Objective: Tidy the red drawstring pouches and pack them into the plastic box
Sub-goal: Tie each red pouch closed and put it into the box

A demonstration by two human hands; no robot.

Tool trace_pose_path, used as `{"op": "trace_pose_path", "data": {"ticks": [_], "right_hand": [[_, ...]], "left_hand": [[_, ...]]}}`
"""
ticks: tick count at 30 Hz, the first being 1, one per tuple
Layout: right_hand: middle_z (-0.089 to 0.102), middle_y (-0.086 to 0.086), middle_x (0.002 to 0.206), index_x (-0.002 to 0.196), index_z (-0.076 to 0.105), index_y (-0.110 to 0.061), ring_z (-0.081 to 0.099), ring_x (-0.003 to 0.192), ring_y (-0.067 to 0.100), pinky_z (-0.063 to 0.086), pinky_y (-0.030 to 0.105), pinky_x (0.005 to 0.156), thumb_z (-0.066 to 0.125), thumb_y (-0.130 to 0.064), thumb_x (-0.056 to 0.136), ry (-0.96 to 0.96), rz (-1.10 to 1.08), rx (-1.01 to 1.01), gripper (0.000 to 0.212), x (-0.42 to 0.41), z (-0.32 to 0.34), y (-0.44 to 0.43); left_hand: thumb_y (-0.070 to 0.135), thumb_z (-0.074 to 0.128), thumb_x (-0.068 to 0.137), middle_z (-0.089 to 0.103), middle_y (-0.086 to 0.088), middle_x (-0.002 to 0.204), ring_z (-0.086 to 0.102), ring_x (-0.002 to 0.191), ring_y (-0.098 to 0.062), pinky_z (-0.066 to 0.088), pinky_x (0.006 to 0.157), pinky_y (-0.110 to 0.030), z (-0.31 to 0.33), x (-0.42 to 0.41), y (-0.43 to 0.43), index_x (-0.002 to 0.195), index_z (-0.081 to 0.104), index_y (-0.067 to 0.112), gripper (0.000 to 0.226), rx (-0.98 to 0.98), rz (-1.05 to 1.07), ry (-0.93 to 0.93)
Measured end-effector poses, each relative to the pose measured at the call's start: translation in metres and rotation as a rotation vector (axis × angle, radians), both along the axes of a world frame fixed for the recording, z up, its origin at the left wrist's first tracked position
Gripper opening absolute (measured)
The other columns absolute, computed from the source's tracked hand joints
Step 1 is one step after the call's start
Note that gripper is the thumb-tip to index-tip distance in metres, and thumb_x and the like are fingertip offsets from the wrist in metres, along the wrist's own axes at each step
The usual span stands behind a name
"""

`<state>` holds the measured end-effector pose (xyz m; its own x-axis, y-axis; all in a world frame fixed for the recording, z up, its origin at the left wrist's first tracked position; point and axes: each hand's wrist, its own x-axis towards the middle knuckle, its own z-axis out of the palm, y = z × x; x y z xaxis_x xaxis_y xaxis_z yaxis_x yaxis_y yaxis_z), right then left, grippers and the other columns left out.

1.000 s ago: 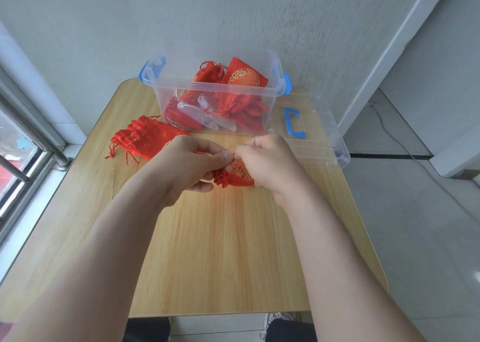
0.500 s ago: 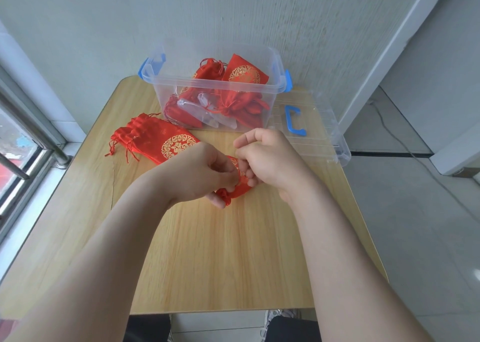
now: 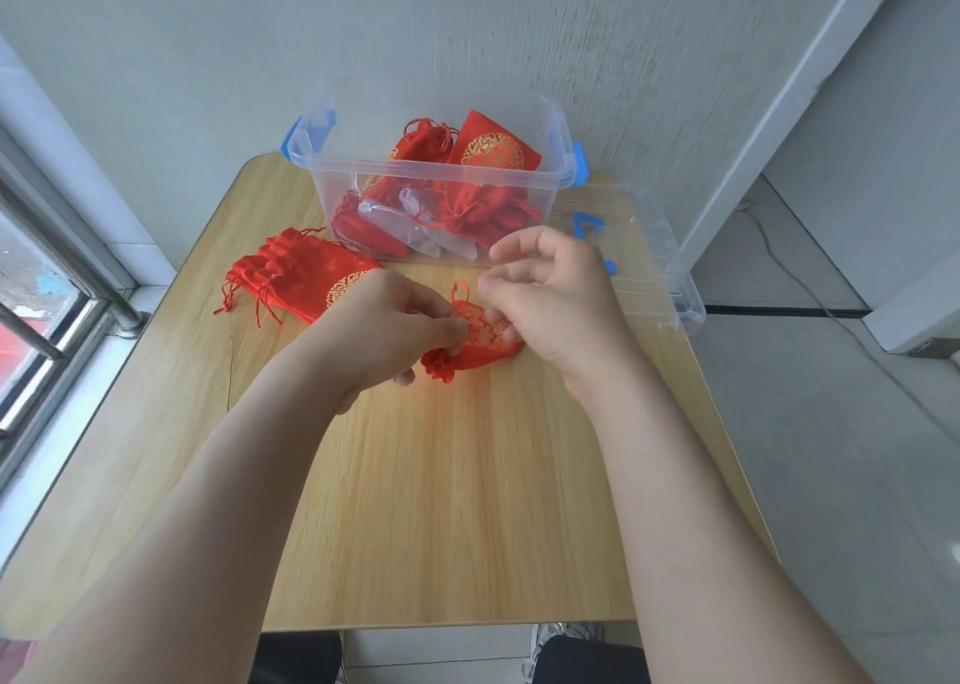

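The right hand point(image 3: 556, 298) is looking blurry, so I cannot tell if its curled fingers are gripping anything or only touching. It is covering the right end of a red pouch point(image 3: 483, 345). The left hand point(image 3: 384, 330) is hiding part of the pouch's near side and is pinching the pouch between thumb and fingers. It is also covering a corner of the pile of pouches point(image 3: 296, 278) lying on the left of the bench point(image 3: 441, 501). The pouches in the box point(image 3: 488, 148) are showing through the clear plastic box point(image 3: 431, 168), but shiny spots are making the low ones hard to see. The clear lid point(image 3: 660, 267) is lying right of the box, and its blue handle is partly hiding behind the right hand. The lid's corner is poking past the bench's right edge. The box is sitting at the far edge by the wall. The near half of the bench is lying bare under the arms, giving lots of room. The held pouch is staying low in the middle of the bench, just in front of the box; I cannot tell if it is touching the wood. Its long way is running left to right, tipping a little. Its bunched-up neck is pointing near and left, and a string loop is sticking up toward the box.
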<state>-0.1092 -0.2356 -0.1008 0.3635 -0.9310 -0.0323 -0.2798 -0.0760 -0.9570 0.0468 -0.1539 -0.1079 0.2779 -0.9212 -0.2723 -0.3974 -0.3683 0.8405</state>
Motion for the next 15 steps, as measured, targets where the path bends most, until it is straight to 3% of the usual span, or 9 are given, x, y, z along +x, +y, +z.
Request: {"op": "trace_pose_path", "data": {"ticks": [2, 4, 9, 13, 15], "right_hand": [[0.077, -0.010, 0.079, 0.090, 0.072, -0.030, 0.066, 0.063, -0.001, 0.051, 0.018, 0.058, 0.079, -0.013, 0.081, 0.164, 0.062, -0.174, 0.020, 0.002, -0.004, 0.002], [0.075, -0.012, 0.081, 0.092, 0.075, -0.031, 0.066, 0.067, -0.002, 0.055, 0.018, 0.061, 0.085, -0.020, 0.076, 0.257, 0.147, -0.284, 0.022, 0.005, -0.008, 0.008], [0.074, -0.013, 0.080, 0.101, 0.082, -0.021, 0.069, 0.074, -0.002, 0.058, 0.016, 0.070, 0.090, -0.011, 0.080, 0.304, 0.275, -0.406, 0.024, 0.006, -0.011, 0.011], [0.070, -0.018, 0.077, 0.100, 0.083, -0.023, 0.067, 0.072, -0.007, 0.055, 0.010, 0.070, 0.095, -0.009, 0.075, 0.375, 0.302, -0.430, 0.032, 0.005, -0.011, 0.010], [0.071, -0.016, 0.077, 0.098, 0.083, -0.022, 0.068, 0.071, -0.005, 0.058, 0.014, 0.070, 0.096, -0.009, 0.075, 0.363, 0.282, -0.425, 0.029, 0.006, -0.012, 0.010]], "left_hand": [[0.022, 0.074, 0.096, 0.069, -0.001, 0.065, 0.054, 0.067, -0.023, 0.050, 0.063, -0.035, -0.002, 0.003, 0.000, 0.080, 0.081, 0.013, 0.019, -0.012, 0.066, 0.012], [0.020, 0.074, 0.097, 0.064, 0.008, 0.056, 0.052, 0.067, -0.025, 0.049, 0.064, -0.036, -0.003, 0.002, 0.000, 0.084, 0.081, 0.013, 0.016, -0.018, 0.116, 0.012], [0.020, 0.077, 0.096, 0.059, 0.011, 0.051, 0.049, 0.069, -0.024, 0.046, 0.063, -0.035, -0.001, 0.002, 0.001, 0.086, 0.082, 0.014, 0.012, 0.024, 0.150, 0.035], [0.025, 0.082, 0.092, 0.060, -0.003, 0.071, 0.051, 0.071, -0.023, 0.047, 0.063, -0.035, 0.002, 0.003, 0.004, 0.084, 0.084, 0.019, 0.011, 0.076, 0.157, 0.054], [0.025, 0.081, 0.092, 0.063, -0.006, 0.078, 0.052, 0.073, -0.021, 0.048, 0.061, -0.033, 0.001, 0.005, 0.004, 0.083, 0.085, 0.021, 0.011, 0.075, 0.142, 0.075]]}}
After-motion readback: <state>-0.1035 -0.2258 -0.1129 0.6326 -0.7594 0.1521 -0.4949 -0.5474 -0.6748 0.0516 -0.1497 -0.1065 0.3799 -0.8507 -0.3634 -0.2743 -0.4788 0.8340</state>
